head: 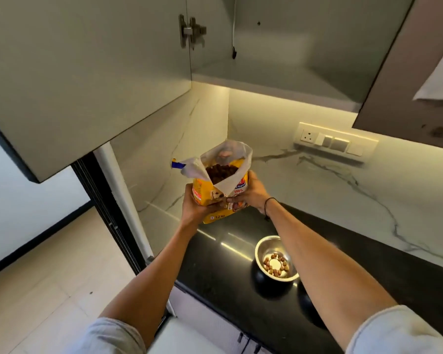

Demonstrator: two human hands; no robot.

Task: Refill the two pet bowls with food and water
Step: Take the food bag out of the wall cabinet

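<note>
A yellow bag of pet food (219, 192), open at the top and full of brown kibble, is held upright above the far end of the black counter (215, 267). My left hand (197, 206) grips its left side and my right hand (251, 191) grips its right side. A steel pet bowl (276, 259) stands on the counter nearer to me, under my right forearm, with some brown kibble around its bottom. A second dark round shape (312, 312) shows below my right arm, mostly hidden.
An open wall cabinet (279, 77) hangs above, its door (87, 72) swung out to the left, with bare shelves. A marble backsplash with a socket and switch panel (335, 143) runs along the back. A tiled floor (49, 277) lies to the left.
</note>
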